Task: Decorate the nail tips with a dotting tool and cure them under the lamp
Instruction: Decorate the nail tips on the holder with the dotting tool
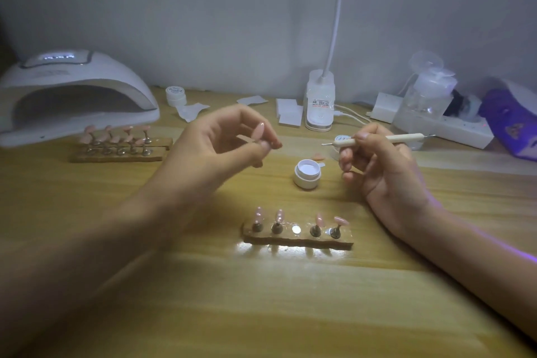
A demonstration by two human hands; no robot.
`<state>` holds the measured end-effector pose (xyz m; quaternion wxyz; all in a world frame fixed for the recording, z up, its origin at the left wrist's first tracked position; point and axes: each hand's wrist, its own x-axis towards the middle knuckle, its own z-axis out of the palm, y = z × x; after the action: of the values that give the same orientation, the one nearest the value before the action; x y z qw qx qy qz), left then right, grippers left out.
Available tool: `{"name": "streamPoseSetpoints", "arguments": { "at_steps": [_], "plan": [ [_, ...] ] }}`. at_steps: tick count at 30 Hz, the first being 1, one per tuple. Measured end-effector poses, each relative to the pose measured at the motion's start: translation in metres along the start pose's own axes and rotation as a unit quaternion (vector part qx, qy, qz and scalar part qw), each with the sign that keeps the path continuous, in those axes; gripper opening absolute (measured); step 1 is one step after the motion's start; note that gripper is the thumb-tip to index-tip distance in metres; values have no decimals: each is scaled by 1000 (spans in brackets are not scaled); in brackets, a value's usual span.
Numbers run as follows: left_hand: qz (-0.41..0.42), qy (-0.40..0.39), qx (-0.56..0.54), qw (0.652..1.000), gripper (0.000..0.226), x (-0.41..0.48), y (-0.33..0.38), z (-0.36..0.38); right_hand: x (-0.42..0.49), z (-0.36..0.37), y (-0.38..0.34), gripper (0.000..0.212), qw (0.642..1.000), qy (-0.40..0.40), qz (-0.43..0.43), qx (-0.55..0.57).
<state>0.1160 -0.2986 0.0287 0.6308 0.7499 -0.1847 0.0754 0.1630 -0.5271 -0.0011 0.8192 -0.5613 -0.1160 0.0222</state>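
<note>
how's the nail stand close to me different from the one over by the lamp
The near stand is one row of four pink tips with a bare slot in the middle; the far stand shows two fuller rows. The near stand lies well away from the curing lamp; the far stand sits right in front of it. Both are brown bars holding pink tips on metal pegs.

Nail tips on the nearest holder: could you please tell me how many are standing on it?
4: leftmost tip, second tip, then past the bare middle magnet, third tip and rightmost tip. None appears hidden.
</note>
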Motion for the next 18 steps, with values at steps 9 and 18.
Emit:
{"name": "streamPoseSetpoints", "arguments": {
  "at_steps": [9, 18],
  "plan": [
    [-29, -8, -13, 999, 14, 16, -28, 12, -1, 3, 1, 22, 977, -12, -70, -202],
    [-18, -56, 63, 996, 5, 12, -43, 9, 2, 0, 6, 23, 975, -53, -29, -215]
  ]
}}
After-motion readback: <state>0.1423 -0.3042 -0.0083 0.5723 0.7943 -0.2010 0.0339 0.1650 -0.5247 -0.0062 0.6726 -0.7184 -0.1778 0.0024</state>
